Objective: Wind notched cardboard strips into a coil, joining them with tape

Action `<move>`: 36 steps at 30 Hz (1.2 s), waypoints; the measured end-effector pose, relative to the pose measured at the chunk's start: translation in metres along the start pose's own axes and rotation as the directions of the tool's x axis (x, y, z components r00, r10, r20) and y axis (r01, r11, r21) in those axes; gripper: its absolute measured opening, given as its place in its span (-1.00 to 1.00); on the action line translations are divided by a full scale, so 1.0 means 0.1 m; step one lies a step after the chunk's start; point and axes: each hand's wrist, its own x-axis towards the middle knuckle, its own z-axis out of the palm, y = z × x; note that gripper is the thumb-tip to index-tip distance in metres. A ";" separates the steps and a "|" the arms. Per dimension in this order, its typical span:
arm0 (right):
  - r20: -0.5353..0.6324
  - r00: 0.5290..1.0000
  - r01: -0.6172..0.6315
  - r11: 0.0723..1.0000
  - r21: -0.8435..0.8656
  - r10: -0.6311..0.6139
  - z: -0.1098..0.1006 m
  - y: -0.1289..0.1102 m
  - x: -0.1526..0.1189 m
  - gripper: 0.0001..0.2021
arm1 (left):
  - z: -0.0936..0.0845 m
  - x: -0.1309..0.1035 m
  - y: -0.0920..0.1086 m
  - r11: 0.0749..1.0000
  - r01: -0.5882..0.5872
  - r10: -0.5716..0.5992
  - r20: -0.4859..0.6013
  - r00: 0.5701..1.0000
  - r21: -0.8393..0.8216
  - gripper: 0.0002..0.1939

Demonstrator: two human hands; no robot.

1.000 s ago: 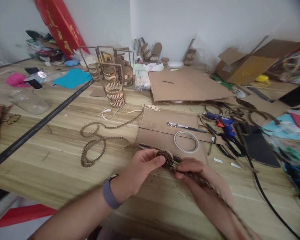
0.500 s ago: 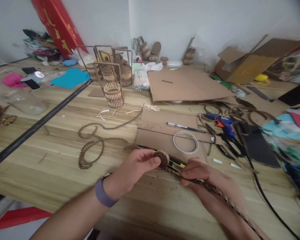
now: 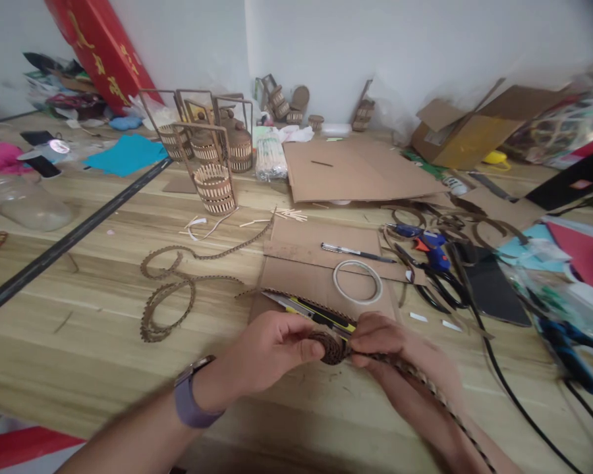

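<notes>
A tight brown coil of corrugated cardboard strip [image 3: 330, 347] is pinched between the thumb and fingers of my left hand [image 3: 281, 349]. The loose strip [image 3: 437, 393] runs from the coil through the closed fingers of my right hand [image 3: 395, 349] and trails over my right forearm toward the lower right. Just behind the coil lies a yellow and black utility knife [image 3: 306, 311], partly hidden by my hands. Another corrugated strip [image 3: 170, 322] lies in loops on the table to the left.
A tape ring [image 3: 336, 280] and a pen [image 3: 358, 252] lie on a cardboard sheet [image 3: 296, 276]. To the right are black-handled scissors [image 3: 439, 286] and a blue glue gun [image 3: 437, 253]. Small slatted baskets [image 3: 213, 187] stand at the back left. A cardboard box [image 3: 467, 135] sits at the back right.
The coil and both hands have moved slightly right and down in view. More of the knife, including its blade end, now shows. My right fingers are closer to the coil.
</notes>
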 end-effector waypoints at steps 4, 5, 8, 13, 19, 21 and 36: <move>0.037 0.999 -0.037 0.999 0.003 0.037 -0.02 0.03 -0.01 -0.89 | 0.01 -0.02 0.00 0.999 -0.017 0.016 0.027 1.000 0.042 -0.65; 0.048 0.998 -0.047 0.999 0.006 0.047 -0.02 0.04 -0.01 -0.92 | 0.01 -0.02 0.01 0.998 -0.022 0.020 0.031 0.999 0.056 -0.67; 0.078 0.995 -0.072 0.997 0.037 0.069 -0.03 0.06 -0.02 -0.96 | 0.02 -0.02 0.05 0.990 -0.046 0.040 0.044 0.998 0.136 -0.72; 0.052 0.994 -0.096 0.991 0.091 0.091 0.02 0.05 0.01 -0.86 | 0.03 -0.02 0.12 0.937 -0.126 0.111 0.064 0.992 0.325 -0.71; 0.065 0.974 -0.224 0.967 0.123 0.218 0.10 0.03 0.03 -0.67 | 0.02 -0.03 0.11 0.860 -0.203 0.202 0.052 0.978 0.467 -0.83; 0.070 0.950 -0.311 0.942 0.125 0.304 0.12 0.03 0.02 -0.65 | 0.02 -0.03 0.10 0.839 -0.229 0.230 0.060 0.971 0.494 -0.86; 0.151 0.986 -0.038 0.968 -0.250 0.077 0.11 0.03 -0.01 -0.87 | 0.09 -0.04 0.05 0.608 -0.207 0.319 0.003 0.948 0.766 -0.87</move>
